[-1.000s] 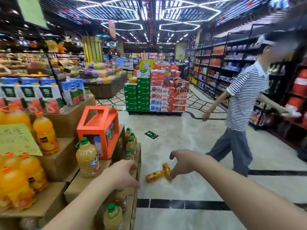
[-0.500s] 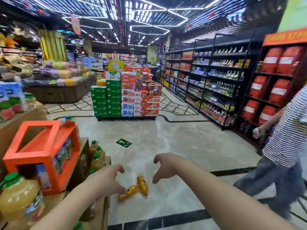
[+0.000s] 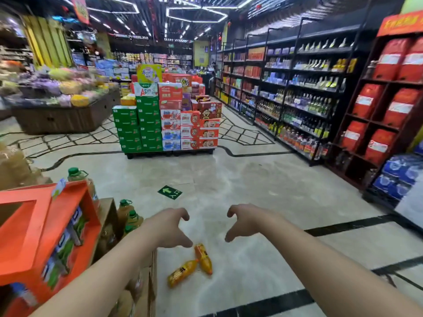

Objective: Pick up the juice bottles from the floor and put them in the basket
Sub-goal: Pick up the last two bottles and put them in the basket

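Head view: two orange plastic juice bottles [image 3: 191,266] lie on the pale tiled floor [image 3: 251,191], necks meeting, at six o'clock below both released, empty grips; left hand [image 3: 168,227] nearer than right hand [image 3: 248,221].

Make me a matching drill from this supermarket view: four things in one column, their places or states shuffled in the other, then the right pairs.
Things
1. juice bottles
2. left hand
3. green arrow sticker
4. orange carton

Places or states
A. flat on the floor, beyond both hands
B. on the display at the left edge
C. lying on their sides on the floor, tips close together
D. held out above the floor, fingers loosely curled, holding nothing

Pairs: 1-C, 2-D, 3-A, 4-B
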`<action>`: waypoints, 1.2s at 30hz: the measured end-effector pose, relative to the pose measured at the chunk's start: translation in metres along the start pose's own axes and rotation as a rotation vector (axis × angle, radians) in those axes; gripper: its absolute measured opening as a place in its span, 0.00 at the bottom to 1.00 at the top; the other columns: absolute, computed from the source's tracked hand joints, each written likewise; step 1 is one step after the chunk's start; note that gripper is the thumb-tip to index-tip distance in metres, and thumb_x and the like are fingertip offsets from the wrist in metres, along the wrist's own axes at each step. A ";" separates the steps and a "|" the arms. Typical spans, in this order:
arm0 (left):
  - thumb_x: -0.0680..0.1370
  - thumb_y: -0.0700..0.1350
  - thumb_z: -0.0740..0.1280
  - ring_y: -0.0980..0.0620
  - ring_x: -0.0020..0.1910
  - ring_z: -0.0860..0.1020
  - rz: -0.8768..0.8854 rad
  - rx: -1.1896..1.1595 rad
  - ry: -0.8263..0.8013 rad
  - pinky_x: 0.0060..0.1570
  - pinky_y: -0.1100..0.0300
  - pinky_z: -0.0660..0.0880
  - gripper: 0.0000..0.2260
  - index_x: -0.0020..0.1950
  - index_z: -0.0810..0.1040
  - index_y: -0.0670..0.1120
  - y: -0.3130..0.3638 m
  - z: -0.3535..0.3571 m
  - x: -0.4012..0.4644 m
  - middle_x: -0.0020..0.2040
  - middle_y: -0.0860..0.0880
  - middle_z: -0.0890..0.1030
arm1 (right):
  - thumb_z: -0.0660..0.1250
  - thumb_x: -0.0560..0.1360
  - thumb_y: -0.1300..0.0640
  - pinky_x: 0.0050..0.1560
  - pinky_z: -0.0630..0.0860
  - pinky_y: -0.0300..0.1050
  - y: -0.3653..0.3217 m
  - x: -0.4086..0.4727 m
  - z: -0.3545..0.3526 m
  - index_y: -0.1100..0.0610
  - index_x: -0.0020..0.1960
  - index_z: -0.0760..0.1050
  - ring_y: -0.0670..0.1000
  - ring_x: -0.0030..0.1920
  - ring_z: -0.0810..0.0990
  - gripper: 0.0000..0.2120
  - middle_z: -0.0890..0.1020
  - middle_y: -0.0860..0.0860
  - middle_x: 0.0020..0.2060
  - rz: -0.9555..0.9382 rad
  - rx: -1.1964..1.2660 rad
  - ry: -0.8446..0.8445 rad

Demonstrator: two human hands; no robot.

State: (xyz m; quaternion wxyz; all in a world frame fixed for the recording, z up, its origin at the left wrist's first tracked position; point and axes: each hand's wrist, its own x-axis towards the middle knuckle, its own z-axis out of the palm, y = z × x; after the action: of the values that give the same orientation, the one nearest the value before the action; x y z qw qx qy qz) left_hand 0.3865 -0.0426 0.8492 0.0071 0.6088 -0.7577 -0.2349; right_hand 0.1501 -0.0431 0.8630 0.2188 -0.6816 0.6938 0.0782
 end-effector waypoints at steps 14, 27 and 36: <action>0.70 0.61 0.77 0.50 0.61 0.78 -0.141 0.043 -0.011 0.58 0.50 0.80 0.34 0.74 0.71 0.58 -0.059 -0.013 0.249 0.67 0.52 0.75 | 0.77 0.71 0.40 0.62 0.77 0.52 0.002 0.278 -0.046 0.50 0.79 0.65 0.56 0.65 0.77 0.41 0.73 0.52 0.72 -0.115 -0.025 -0.149; 0.70 0.60 0.77 0.49 0.61 0.78 -0.241 -0.097 -0.155 0.59 0.49 0.78 0.33 0.73 0.71 0.57 -0.151 0.085 0.489 0.65 0.50 0.77 | 0.77 0.71 0.41 0.62 0.74 0.47 0.023 0.576 0.028 0.51 0.77 0.68 0.56 0.69 0.74 0.39 0.75 0.54 0.70 -0.136 0.047 -0.351; 0.74 0.58 0.75 0.48 0.67 0.76 -0.280 -0.158 -0.308 0.58 0.50 0.76 0.30 0.74 0.70 0.57 -0.238 0.220 0.637 0.67 0.51 0.75 | 0.77 0.74 0.47 0.56 0.75 0.46 0.051 0.722 0.163 0.54 0.75 0.69 0.54 0.57 0.78 0.34 0.78 0.56 0.67 0.081 0.235 -0.544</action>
State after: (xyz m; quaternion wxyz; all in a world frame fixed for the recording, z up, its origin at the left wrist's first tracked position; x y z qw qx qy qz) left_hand 0.3752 -0.5913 0.3913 -0.0934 0.6627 -0.6371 -0.3824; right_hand 0.1506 -0.6325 0.4117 0.4709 -0.5775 0.6406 0.1856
